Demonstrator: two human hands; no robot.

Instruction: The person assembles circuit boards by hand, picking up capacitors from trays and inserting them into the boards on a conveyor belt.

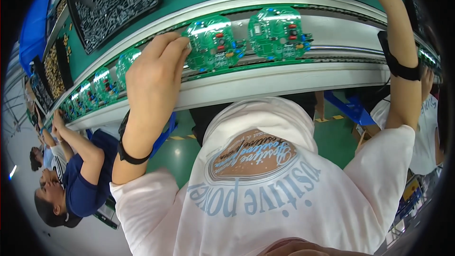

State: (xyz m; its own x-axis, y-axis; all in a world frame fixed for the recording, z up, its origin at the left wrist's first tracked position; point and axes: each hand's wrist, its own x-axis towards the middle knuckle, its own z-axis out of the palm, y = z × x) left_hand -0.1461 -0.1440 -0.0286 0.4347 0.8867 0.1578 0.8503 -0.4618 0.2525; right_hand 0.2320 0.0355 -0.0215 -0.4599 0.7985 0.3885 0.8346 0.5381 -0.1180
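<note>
My left hand (159, 68) is closed in a pinch at the left edge of a green circuit board (211, 42). Something small and pale shows at its fingertips, too small to name. That board carries red, blue and yellow components and lies on the conveyor line (284, 75). To its right sits a similar board (277, 35), apart from it. My right forearm (391, 14) reaches up past the top edge on the far right, so the hand itself is out of sight.
A black tray (152, 4) of many small dark parts stands at the upper left on the green bench. More boards (104, 81) line the conveyor leftward. Bins of yellowish parts (56, 64) are beyond. A co-worker in a navy shirt (90, 180) works at left; another person is at right.
</note>
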